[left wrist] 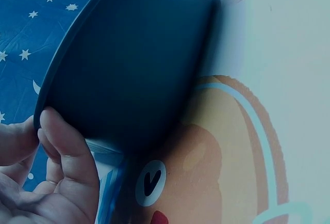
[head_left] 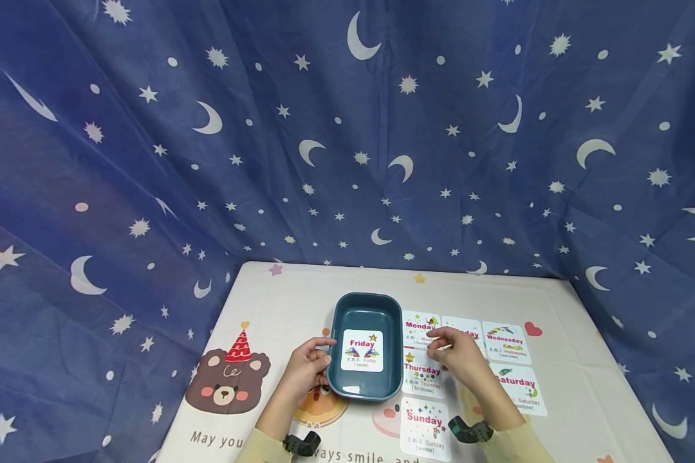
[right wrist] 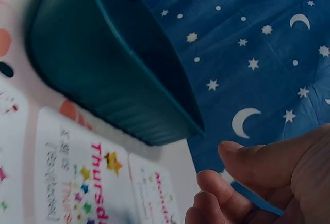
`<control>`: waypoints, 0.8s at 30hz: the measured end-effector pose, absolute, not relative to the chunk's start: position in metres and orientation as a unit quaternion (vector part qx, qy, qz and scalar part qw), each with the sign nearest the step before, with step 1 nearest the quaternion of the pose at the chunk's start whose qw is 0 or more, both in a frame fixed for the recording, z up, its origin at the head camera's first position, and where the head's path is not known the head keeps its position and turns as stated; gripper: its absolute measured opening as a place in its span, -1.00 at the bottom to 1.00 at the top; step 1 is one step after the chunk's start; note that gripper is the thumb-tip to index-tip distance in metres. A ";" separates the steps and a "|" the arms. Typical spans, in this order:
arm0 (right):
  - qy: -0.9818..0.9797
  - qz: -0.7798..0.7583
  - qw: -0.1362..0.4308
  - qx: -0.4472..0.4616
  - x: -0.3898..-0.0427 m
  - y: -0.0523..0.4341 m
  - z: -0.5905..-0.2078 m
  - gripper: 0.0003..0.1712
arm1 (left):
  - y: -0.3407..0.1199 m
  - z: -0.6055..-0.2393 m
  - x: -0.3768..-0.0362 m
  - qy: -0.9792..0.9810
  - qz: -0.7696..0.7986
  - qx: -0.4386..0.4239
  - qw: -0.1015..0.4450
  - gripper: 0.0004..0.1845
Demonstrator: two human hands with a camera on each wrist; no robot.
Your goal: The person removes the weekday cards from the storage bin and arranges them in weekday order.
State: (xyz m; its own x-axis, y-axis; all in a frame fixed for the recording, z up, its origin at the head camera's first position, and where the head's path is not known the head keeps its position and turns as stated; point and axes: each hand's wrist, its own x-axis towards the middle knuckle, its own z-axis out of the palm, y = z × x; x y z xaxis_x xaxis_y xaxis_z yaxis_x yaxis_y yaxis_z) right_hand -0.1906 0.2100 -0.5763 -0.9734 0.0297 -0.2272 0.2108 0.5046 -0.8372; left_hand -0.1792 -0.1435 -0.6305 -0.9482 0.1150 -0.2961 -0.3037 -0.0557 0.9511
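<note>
A dark teal tray (head_left: 337, 321) stands on the table mat with a Friday card (head_left: 361, 350) lying flat inside it. My left hand (head_left: 320, 360) grips the tray's left rim, thumb on top and fingers against the outer wall (left wrist: 129, 64); the left hand (left wrist: 41, 136) pinches that rim edge. My right hand (head_left: 434, 343) hovers with loosely curled fingers just right of the tray, over the Monday card (head_left: 418, 325) and Thursday card (head_left: 421, 374), partly hiding a card behind it. Nothing shows between the fingers (right wrist: 221, 185) in the right wrist view, where the tray (right wrist: 103, 69) and Thursday card (right wrist: 82, 182) lie below.
Wednesday (head_left: 505, 342), Saturday (head_left: 521, 389) and Sunday (head_left: 425, 427) cards lie face up right of and in front of the tray. The mat (head_left: 301, 296) has a bear print (head_left: 227, 379) at its left. A starry blue cloth (head_left: 347, 128) hangs behind and around the table.
</note>
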 end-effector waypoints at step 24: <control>0.889 -0.455 0.048 0.015 -0.214 0.156 -0.557 -0.24 | -0.142 -0.630 -0.180 0.672 0.722 -0.080 0.146 -0.58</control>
